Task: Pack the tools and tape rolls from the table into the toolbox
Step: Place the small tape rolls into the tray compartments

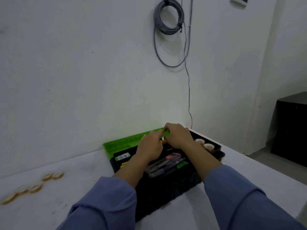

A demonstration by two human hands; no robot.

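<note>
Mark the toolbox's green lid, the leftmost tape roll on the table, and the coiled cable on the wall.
green lid (121, 144): head view, its flat left half.
leftmost tape roll (9, 200): head view, its amber side.
coiled cable (157, 15): head view, the coil's left strands.

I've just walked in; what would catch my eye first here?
A left hand and right hand meet over an open black toolbox with a bright green lid. Amber tape rolls lie scattered on the table at left, and a grey cable coil hangs on the wall above.
</note>
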